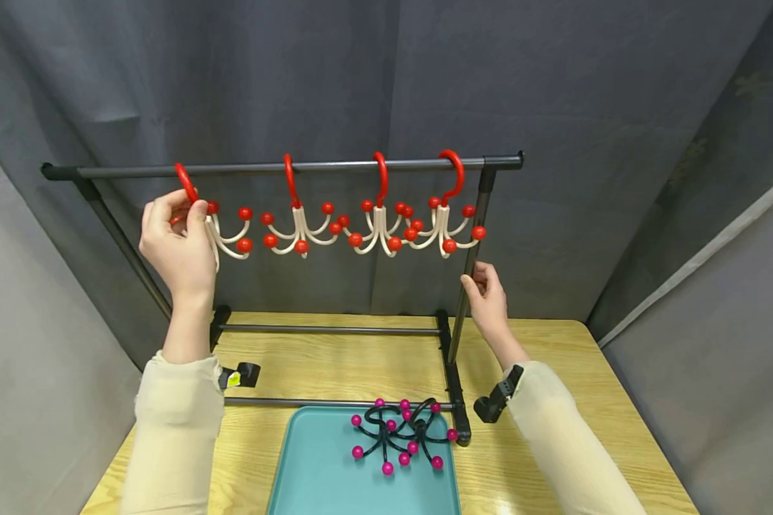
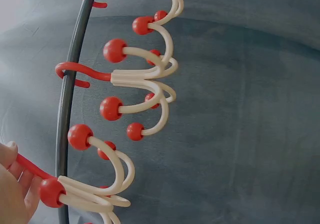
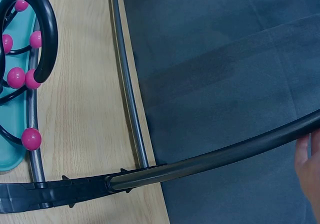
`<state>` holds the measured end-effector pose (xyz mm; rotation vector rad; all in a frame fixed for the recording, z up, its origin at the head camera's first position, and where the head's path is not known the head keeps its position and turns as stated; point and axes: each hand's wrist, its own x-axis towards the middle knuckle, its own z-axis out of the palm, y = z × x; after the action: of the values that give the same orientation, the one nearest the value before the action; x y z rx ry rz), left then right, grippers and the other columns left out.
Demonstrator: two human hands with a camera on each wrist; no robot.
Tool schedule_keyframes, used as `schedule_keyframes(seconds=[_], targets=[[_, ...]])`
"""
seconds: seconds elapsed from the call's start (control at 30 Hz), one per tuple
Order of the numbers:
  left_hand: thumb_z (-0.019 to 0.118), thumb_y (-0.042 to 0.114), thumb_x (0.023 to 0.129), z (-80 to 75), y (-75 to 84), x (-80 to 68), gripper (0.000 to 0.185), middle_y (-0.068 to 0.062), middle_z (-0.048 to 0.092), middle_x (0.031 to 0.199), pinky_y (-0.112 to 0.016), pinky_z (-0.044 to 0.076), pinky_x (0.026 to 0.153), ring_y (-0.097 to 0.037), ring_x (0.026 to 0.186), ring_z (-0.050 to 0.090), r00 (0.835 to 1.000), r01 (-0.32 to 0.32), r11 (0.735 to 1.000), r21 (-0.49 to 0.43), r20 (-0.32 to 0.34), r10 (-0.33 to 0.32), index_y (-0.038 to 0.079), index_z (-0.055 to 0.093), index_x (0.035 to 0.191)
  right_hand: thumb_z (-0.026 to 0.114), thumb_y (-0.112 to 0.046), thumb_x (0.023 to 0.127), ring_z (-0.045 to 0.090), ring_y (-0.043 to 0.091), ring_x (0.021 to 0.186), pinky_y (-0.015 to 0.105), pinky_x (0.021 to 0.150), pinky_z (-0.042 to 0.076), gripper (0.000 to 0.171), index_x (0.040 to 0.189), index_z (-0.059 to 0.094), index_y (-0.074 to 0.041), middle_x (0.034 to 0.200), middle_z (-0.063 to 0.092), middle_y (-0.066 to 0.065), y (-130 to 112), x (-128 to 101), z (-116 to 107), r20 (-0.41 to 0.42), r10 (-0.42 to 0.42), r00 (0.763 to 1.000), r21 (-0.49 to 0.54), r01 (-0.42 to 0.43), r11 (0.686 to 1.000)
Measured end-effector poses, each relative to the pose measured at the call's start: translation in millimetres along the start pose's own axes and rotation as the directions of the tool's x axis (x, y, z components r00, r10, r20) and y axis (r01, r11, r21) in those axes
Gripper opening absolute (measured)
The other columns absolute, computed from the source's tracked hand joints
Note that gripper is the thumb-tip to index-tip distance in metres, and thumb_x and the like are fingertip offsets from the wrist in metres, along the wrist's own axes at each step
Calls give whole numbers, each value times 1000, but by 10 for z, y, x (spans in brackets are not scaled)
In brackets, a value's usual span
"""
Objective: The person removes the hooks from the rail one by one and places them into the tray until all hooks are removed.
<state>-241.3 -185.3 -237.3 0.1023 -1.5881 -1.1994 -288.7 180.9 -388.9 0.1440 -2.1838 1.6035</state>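
A person is holding a red-and-white hanger point(image 2: 85, 187) near the left end of a dark top rail point(image 1: 335, 167), the left hand point(image 1: 183, 239) pinching its red hook point(image 1: 184, 179) while the pale, ball-tipped arms are splaying just below the rail. Neither the head nor the left wrist view is settling whether that hook is sitting over the rail or only leaning in front of it; letting go of a poorly seated hook could send the hanger dropping. Under the rail's right end, the right hand point(image 1: 489, 302) is gripping an upright post point(image 1: 460, 322) between thumb and fingers; a hard pull there could tilt the rail and set its load swaying. Three matching hangers point(image 1: 380, 218) are dangling farther right along the rail, the last two crowding so close that a knock could tangle their arms. Well below the rail, black hangers point(image 1: 420, 426) with pink tips are overlapping on a teal tray point(image 1: 322, 472), where lifting one could drag its neighbour along.
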Motion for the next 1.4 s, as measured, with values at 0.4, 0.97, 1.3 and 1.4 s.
schedule_keyframes(seconds=[0.4, 0.97, 1.3, 1.4], targets=[[71, 19, 79, -121, -434, -212, 23, 19, 50, 80, -10, 46, 70, 3, 74, 55, 999, -20, 999, 37, 52, 18, 1, 68, 94, 52, -14, 92, 49, 22, 92, 27, 79, 40, 32, 119, 46, 3, 103, 50, 21, -8, -28, 3, 5, 15, 1000, -7, -15, 1000], [65, 13, 83, -262, -729, -712, 23, -2, 56, 90, -9, 44, 71, 6, 77, 52, 979, 76, 994, 83, 181, -90, -1, 64, 101, 55, -29, 90, 53, 26, 103, 40, 89, 44, 37, 120, 47, -8, 110, 53, 15, 351, 79, 12, 5, 2, 1000, -68, -2, 998], [65, 12, 83, -251, -849, -1155, 21, -15, 58, 88, -9, 43, 69, 1, 77, 52, 967, 68, 998, 14, 244, -69, -3, 65, 97, 55, -28, 90, 56, 25, 103, 39, 87, 45, 36, 119, 48, -9, 111, 54, 13, 315, 99, -26, -6, 12, 1000, -71, -12, 997], [65, 10, 83, -252, -886, -1257, 19, -13, 58, 88, -9, 44, 70, -1, 79, 54, 962, 94, 996, 13, 258, -94, -4, 64, 96, 55, -28, 91, 56, 25, 104, 38, 88, 46, 35, 120, 48, -9, 111, 54, 13, 308, 97, -18, -1, 17, 1000, -72, -18, 997]])
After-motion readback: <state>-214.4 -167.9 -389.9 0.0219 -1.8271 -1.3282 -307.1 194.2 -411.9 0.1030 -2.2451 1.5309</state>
